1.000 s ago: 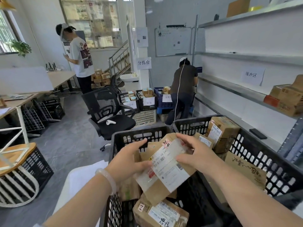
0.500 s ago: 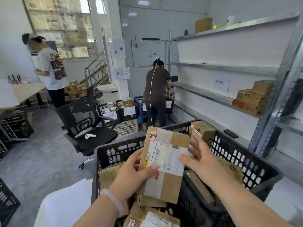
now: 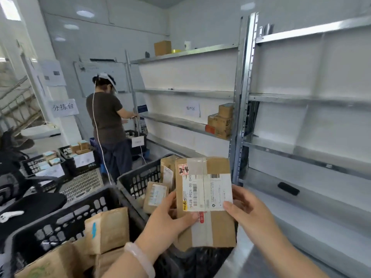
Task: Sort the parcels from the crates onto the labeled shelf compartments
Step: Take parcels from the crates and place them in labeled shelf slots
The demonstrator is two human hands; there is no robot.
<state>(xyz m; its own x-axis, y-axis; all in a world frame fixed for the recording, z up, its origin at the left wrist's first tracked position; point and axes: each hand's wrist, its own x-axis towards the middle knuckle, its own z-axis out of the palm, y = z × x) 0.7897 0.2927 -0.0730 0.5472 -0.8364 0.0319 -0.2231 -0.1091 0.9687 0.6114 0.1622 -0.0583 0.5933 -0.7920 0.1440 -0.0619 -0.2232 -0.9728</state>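
I have one parcel [image 3: 204,199] lifted clear of the crates, held upright in front of me with the shipping label facing my eyes — that way I can read the handwritten "2-4" in its red-bordered corner tag before choosing a compartment. My left hand [image 3: 168,219] grasps the lower left edge, thumb pressed across the front near the label's bottom corner; my right hand [image 3: 249,209] pinches the right edge, thumb on the label, fingers behind. Both grips are closed on the box, which I judge is light enough that two hands serve for steadying and reading rather than for carrying weight.

Below it the near crate [image 3: 66,223] holds several more brown parcels, and the far crate [image 3: 140,179] behind it has a few standing on end, so most of the sorting looks still ahead.

The metal shelf [image 3: 301,157] to my right is largely bare — pale backing panels, steel ledges, a small dark object [image 3: 288,188] lying on a low ledge. Farther along, a stack of cartons [image 3: 220,121] sits beside a paper sign [image 3: 192,109] I cannot read clearly. I can't make out compartment labels on the bay nearest me.

Another person [image 3: 108,121] stands with their back to me at more crates. The floor is grey, the walls white.
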